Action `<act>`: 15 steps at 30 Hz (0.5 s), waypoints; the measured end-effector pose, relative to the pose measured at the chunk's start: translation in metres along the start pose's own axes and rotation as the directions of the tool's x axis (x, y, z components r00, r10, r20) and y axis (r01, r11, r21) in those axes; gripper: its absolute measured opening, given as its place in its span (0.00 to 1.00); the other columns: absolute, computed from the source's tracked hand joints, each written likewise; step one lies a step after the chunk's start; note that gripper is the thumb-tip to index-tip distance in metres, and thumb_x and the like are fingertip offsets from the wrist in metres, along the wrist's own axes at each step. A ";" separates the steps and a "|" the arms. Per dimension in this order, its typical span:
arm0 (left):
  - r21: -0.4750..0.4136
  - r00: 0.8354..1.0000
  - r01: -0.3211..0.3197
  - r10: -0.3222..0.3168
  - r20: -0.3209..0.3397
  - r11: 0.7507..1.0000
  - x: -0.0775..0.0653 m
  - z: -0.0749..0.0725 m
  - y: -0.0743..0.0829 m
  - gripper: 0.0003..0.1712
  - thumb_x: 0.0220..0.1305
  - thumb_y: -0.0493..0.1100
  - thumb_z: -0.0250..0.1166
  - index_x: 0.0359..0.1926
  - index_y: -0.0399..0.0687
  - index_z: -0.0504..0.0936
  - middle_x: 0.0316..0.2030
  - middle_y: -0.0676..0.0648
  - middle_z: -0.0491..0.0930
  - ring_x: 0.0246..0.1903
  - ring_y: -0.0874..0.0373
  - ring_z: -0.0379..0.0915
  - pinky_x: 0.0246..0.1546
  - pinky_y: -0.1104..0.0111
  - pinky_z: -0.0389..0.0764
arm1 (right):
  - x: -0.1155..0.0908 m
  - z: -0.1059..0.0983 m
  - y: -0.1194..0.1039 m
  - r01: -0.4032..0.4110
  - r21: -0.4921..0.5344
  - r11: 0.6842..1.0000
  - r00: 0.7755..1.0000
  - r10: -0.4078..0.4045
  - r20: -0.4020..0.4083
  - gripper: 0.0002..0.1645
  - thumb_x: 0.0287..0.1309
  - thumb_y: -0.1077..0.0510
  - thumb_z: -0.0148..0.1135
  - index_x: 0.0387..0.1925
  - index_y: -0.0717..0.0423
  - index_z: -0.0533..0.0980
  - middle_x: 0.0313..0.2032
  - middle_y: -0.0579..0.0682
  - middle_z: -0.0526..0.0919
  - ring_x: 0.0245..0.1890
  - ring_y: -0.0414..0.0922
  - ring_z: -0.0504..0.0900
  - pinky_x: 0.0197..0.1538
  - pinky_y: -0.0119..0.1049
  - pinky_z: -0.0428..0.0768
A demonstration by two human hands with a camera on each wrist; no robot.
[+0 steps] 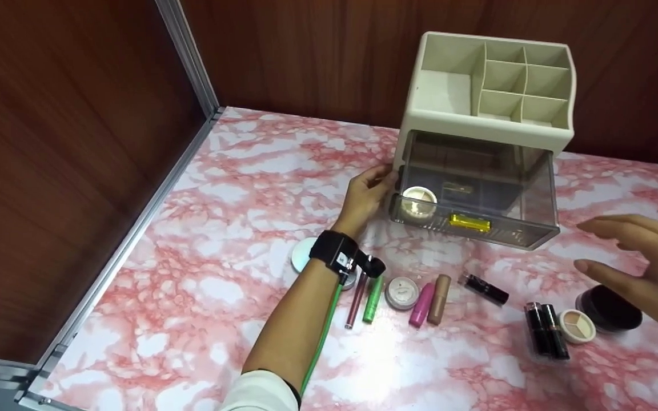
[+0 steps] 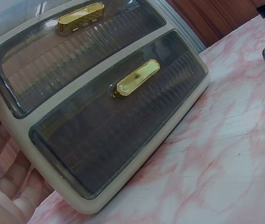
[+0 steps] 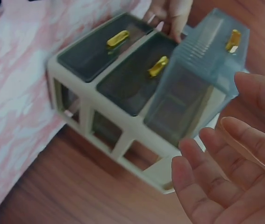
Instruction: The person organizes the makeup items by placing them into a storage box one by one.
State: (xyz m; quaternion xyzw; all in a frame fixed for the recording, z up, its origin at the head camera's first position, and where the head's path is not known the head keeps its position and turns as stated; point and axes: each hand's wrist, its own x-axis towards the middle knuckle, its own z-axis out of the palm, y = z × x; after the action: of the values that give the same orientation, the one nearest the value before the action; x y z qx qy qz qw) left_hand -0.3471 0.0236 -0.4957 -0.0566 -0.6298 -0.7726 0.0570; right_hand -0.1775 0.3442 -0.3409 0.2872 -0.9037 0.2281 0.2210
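Observation:
A cream makeup organizer point(image 1: 489, 123) stands against the back wall, its clear grey top drawer point(image 1: 514, 228) pulled out. Inside the drawer, at the left, lies a round cream palette point(image 1: 419, 202). My left hand point(image 1: 364, 197) rests on the organizer's left side. The left wrist view shows that hand's thumb by the front frame and its fingers along the side, beside the shut lower drawers point(image 2: 118, 116). Off to the drawer's right, my right hand point(image 1: 649, 262) is in the air with fingers spread, holding nothing. In the right wrist view its fingertips overlap the organizer.
In front lie a green tube point(image 1: 373, 299), a pink tube point(image 1: 421, 305), a brown tube point(image 1: 439, 299), a small jar point(image 1: 402, 293) and a black lipstick point(image 1: 486, 289). Two more lipsticks point(image 1: 546, 331), a second round palette point(image 1: 577, 326) and a black jar point(image 1: 609, 308) sit at the right.

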 end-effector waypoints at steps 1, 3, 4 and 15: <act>0.002 1.000 -0.008 0.008 0.000 1.000 0.000 0.000 0.000 0.19 0.63 0.45 0.68 0.52 0.40 0.82 0.44 0.49 0.83 0.43 0.56 0.78 0.46 0.68 0.78 | -0.002 0.001 0.003 -0.008 0.002 1.000 1.000 0.008 -0.004 0.34 0.26 0.77 0.76 0.45 0.64 0.81 0.49 0.25 0.74 0.47 0.19 0.69 0.46 0.13 0.64; 0.009 1.000 -0.029 0.029 0.000 1.000 0.001 0.000 0.001 0.18 0.64 0.44 0.67 0.51 0.38 0.82 0.44 0.48 0.83 0.43 0.56 0.78 0.46 0.68 0.78 | -0.007 0.003 0.009 -0.031 0.004 0.999 0.999 0.031 -0.011 0.33 0.27 0.77 0.76 0.44 0.64 0.81 0.48 0.24 0.74 0.47 0.19 0.69 0.46 0.12 0.64; 0.011 0.999 -0.036 0.036 0.001 0.999 0.001 0.000 0.001 0.18 0.64 0.44 0.67 0.51 0.38 0.83 0.44 0.48 0.83 0.43 0.56 0.78 0.45 0.68 0.79 | -0.010 0.004 0.012 -0.050 0.004 0.999 0.999 0.050 -0.010 0.32 0.28 0.77 0.76 0.44 0.64 0.81 0.48 0.23 0.74 0.46 0.19 0.69 0.45 0.12 0.64; 0.024 1.000 -0.016 0.016 0.002 1.000 -0.001 0.000 0.001 0.19 0.63 0.46 0.67 0.51 0.40 0.83 0.43 0.50 0.83 0.43 0.57 0.78 0.45 0.68 0.79 | -0.047 0.012 0.039 -0.293 -0.076 0.953 0.940 0.302 0.160 0.24 0.43 0.64 0.77 0.45 0.64 0.80 0.45 0.66 0.80 0.40 0.29 0.76 0.33 0.14 0.67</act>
State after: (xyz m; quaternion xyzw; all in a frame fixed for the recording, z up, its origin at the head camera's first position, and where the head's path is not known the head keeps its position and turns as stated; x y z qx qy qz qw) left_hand -0.3464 0.0233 -0.4949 -0.0617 -0.6385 -0.7645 0.0630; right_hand -0.1703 0.3862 -0.3871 0.1601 -0.9577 0.2104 0.1137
